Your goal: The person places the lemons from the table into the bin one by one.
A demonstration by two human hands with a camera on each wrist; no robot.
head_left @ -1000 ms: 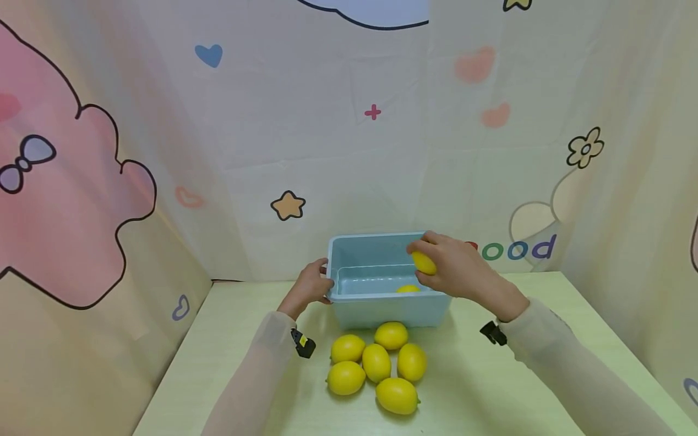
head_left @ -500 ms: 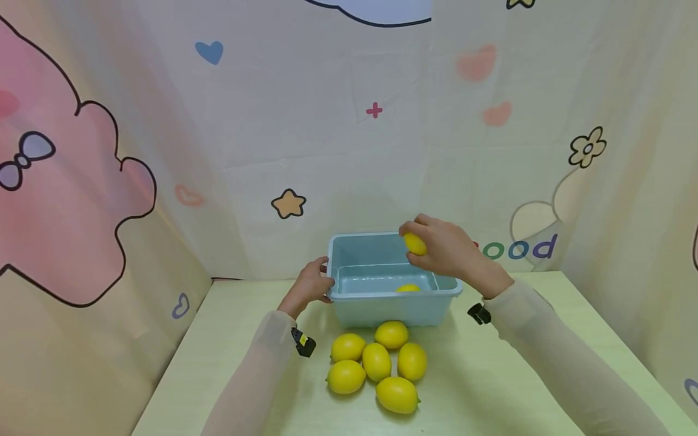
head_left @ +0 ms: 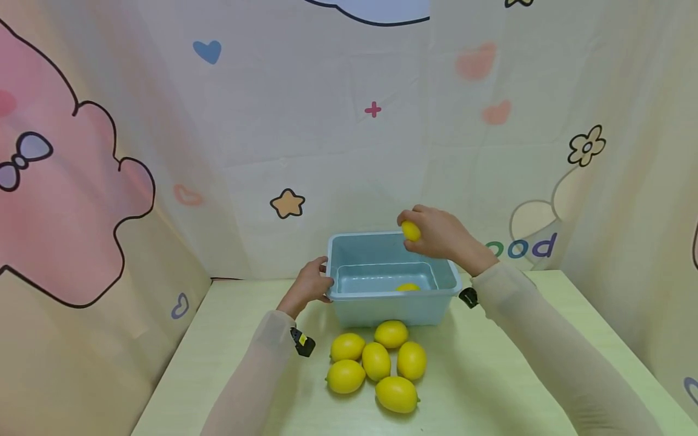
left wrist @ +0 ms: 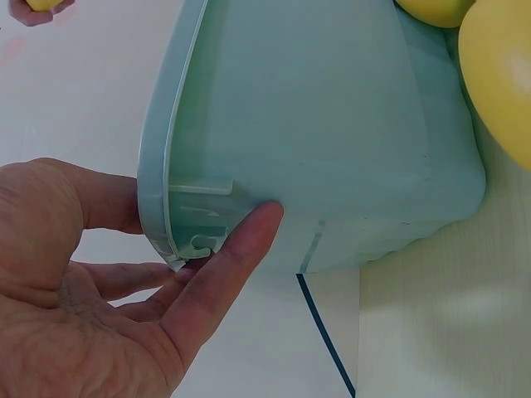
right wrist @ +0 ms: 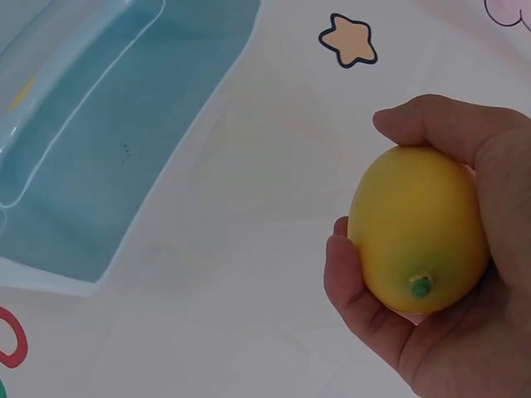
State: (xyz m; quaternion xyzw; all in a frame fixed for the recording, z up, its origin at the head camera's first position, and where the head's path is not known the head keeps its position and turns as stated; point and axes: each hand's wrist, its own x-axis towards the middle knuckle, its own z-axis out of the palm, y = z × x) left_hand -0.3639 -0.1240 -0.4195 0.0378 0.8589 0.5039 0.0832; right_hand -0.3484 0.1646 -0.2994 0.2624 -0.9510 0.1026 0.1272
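A light blue plastic bin [head_left: 389, 310] stands on the table, and my left hand [head_left: 308, 282] grips its left rim. In the left wrist view that hand's fingers [left wrist: 241, 249] curl about the bin's edge and outer wall. My right hand [head_left: 440, 235] holds a lemon [head_left: 411, 231] above the bin's right back part. The right wrist view shows thumb and fingers wrapped round this yellow lemon [right wrist: 419, 224], its green stem tip facing the camera. Inside the bin lies another lemon [head_left: 408, 287], mostly hidden by the front wall.
Several lemons [head_left: 376, 362] lie in a loose cluster on the pale table [head_left: 480, 387], just in front of the bin. Behind the bin hangs a printed cloth backdrop [head_left: 305, 133], with more cloth at both sides.
My right hand has risen and shifted a little left with the lemon, from beside the bin's right rim to higher above it. The left hand stays at the rim.
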